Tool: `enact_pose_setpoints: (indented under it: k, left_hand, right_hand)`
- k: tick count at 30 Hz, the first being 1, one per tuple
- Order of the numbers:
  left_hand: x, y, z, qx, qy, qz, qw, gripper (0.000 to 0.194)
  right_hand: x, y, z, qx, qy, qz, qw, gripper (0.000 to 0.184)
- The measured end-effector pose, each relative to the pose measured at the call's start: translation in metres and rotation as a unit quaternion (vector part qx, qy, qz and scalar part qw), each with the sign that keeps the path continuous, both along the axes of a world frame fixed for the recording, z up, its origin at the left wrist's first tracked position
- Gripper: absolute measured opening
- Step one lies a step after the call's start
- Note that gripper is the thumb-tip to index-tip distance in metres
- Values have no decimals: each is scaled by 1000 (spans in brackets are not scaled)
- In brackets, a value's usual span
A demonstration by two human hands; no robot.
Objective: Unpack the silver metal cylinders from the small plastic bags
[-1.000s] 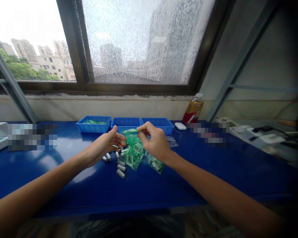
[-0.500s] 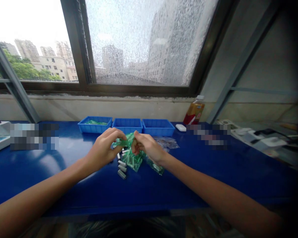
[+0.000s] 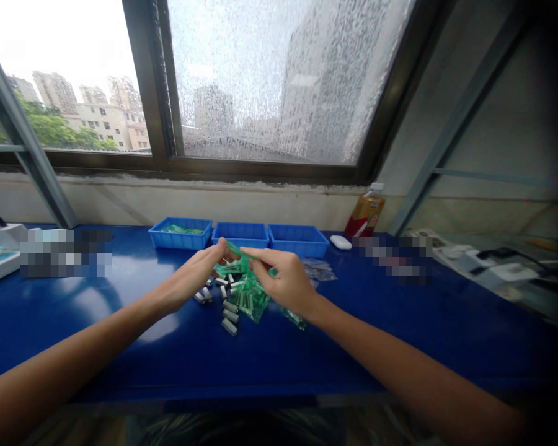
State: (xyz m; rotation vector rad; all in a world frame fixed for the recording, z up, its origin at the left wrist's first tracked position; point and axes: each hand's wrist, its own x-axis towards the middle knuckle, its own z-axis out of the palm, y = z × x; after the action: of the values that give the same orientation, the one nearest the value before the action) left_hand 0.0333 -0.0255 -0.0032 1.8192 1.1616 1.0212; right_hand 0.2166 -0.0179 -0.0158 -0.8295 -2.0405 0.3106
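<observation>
Between my two hands is a thin green plastic bag (image 3: 232,267), raised a little over the table. My left hand (image 3: 199,272) pinches its edge between thumb and fingers. From the other side my right hand (image 3: 284,277) closes on the bag's top edge. Just below lies another green bag (image 3: 252,302) with small pale cylinders inside. Several loose silvery cylinders (image 3: 230,316) are scattered on the blue table (image 3: 242,365) beside it. Partly under my right hand shows a further green bag (image 3: 295,319).
Three blue bins stand in a row at the back: the left bin (image 3: 181,240) holds green bags, with a middle bin (image 3: 240,243) and right bin (image 3: 297,249) alongside. Clear bags (image 3: 320,270), a white case (image 3: 341,242) and a drink bottle (image 3: 366,214) are to the right.
My left hand has turned, its thumb now up at the bag's edge, uncovering more loose cylinders. My right hand has shifted its fingers along the bag's top edge.
</observation>
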Motion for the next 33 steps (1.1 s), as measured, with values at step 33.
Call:
enact_pose_setpoints:
  k: [33]
  left_hand:
    - [0,3,2,204,101,31,973,43]
  right_hand:
    - [-5,2,-3,-26,-11,28,999,35]
